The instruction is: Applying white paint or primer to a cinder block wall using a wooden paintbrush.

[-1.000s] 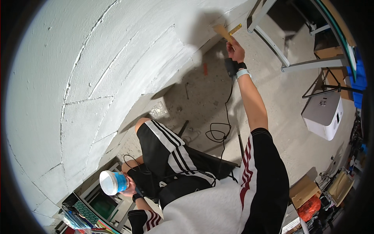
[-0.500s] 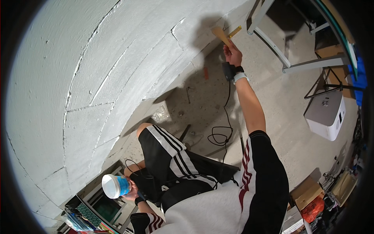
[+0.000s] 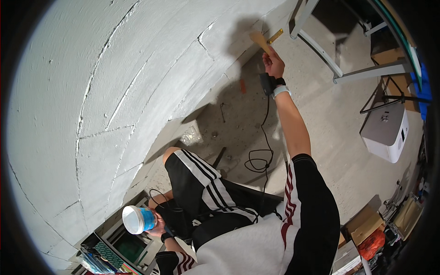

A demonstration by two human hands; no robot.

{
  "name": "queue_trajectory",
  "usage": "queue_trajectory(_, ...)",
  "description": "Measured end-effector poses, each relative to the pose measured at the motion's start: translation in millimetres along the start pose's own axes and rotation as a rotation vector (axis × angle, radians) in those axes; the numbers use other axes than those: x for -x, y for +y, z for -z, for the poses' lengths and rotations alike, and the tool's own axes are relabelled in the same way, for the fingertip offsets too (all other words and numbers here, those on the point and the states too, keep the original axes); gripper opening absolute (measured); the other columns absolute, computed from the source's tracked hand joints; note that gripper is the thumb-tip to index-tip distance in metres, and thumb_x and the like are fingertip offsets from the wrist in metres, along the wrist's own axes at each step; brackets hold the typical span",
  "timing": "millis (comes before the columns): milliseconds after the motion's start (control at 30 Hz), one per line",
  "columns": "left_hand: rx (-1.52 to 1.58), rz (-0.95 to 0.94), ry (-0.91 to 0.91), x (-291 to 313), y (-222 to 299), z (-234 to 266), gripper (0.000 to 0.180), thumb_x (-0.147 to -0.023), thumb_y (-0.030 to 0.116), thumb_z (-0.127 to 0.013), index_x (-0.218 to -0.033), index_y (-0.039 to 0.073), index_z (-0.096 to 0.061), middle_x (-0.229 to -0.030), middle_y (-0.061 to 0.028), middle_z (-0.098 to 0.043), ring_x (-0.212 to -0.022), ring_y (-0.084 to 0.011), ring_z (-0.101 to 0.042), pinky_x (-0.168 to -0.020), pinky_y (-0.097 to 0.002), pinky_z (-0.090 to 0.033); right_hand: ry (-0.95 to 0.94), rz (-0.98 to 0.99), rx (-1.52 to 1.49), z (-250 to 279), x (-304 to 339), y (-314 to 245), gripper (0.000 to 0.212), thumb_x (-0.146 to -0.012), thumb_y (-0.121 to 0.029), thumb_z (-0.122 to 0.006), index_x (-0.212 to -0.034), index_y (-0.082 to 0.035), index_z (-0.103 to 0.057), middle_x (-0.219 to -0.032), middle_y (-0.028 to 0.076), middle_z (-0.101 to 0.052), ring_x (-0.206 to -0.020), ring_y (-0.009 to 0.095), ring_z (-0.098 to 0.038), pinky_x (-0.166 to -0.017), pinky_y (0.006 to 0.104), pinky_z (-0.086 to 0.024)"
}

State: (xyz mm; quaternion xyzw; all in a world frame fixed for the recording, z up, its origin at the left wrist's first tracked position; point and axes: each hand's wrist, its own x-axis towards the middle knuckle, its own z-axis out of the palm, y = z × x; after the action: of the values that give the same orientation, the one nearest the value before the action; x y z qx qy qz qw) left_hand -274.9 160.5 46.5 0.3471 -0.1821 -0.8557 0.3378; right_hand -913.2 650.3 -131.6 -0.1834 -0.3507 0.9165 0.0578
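My right hand (image 3: 274,64) is stretched far forward, its fingers closed round a tan, flat tool (image 3: 259,40) that widens toward the far end, like a wooden spatula or scraper. The wide end is at the foot of the white block wall (image 3: 151,78); whether it touches cannot be made out. Just past the fingertips is a narrow yellow strip (image 3: 275,35). Low on the left, my left hand (image 3: 158,224) grips a white tub (image 3: 134,219) with a blue label, tilted with its pale round end toward the wall. What is inside the tub does not show.
A black cable (image 3: 258,158) lies looped on the concrete floor (image 3: 334,133). Clear plastic wrap (image 3: 190,135) lies by the wall. Table legs (image 3: 321,55) rise at the far right, near a white box-shaped device (image 3: 387,133). Cardboard boxes (image 3: 364,220) stand at the lower right.
Both hands keep their hold, and the tool stays almost in place. The view has shifted slightly, and the tub appears a little farther right.
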Motion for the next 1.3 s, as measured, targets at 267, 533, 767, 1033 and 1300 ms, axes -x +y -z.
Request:
queue_trajectory(267, 0.007, 0.008, -0.038, 4.8, 0.3, -5.6, 0.096, -0.075, 0.053, -0.067, -0.147, 0.002, -0.028, -0.145, -0.0220, -0.039, -0.131, -0.0359, -0.043, -0.106, -0.0474, -0.038, -0.096, -0.174, 0.195, 0.8, 44.2, 20.2, 0.026, -0.093, -0.012, -0.060, -0.116, 0.000, -0.066, -0.084, 0.010, -0.068, -0.067, 0.014, -0.062, -0.062, 0.0251, -0.050)
queue_trajectory(533, -0.046, 0.014, 0.011, 3.2, -6.5, -16.3, 0.090, -0.077, 0.054, -0.066, -0.144, 0.003, -0.035, -0.142, -0.0231, -0.043, -0.130, -0.0370, -0.044, -0.104, -0.0464, -0.041, 0.037, 0.019, 0.127, -15.5, 20.6, 20.6, 0.026, -0.094, -0.010, -0.058, -0.116, -0.001, -0.067, -0.082, 0.006, -0.067, -0.071, 0.013, -0.062, -0.065, 0.0240, -0.050)
queue_trajectory(767, -0.095, -0.030, -0.024, 0.3, -2.1, -14.1, 0.090, -0.076, 0.054, -0.066, -0.144, 0.003, -0.035, -0.143, -0.0221, -0.043, -0.130, -0.0372, -0.045, -0.104, -0.0470, -0.041, -0.087, -0.083, 0.292, -7.7, 47.3, 16.3, 0.027, -0.094, -0.015, -0.058, -0.115, -0.001, -0.068, -0.083, 0.006, -0.068, -0.070, 0.012, -0.062, -0.065, 0.0238, -0.050)
queue_trajectory(1033, -0.097, -0.019, 0.029, -0.8, -6.5, -12.4, 0.093, -0.079, 0.060, -0.059, -0.146, 0.003, -0.031, -0.142, -0.0227, -0.044, -0.126, -0.0379, -0.048, -0.100, -0.0455, -0.044, 0.128, 0.040, 0.184, -10.4, 32.7, 22.4, 0.027, -0.094, -0.017, -0.059, -0.112, 0.001, -0.068, -0.080, 0.008, -0.069, -0.069, 0.014, -0.064, -0.065, 0.0238, -0.051)
queue_trajectory(1300, -0.055, 0.029, -0.060, -0.2, -9.0, -15.7, 0.090, -0.077, 0.053, -0.065, -0.145, 0.003, -0.033, -0.142, -0.0209, -0.043, -0.129, -0.0365, -0.045, -0.104, -0.0468, -0.040, 0.290, 0.013, 0.343, 21.8, 13.8, 41.6, 0.025, -0.093, -0.011, -0.060, -0.112, 0.004, -0.067, -0.081, 0.009, -0.069, -0.067, 0.016, -0.066, -0.060, 0.0230, -0.053)
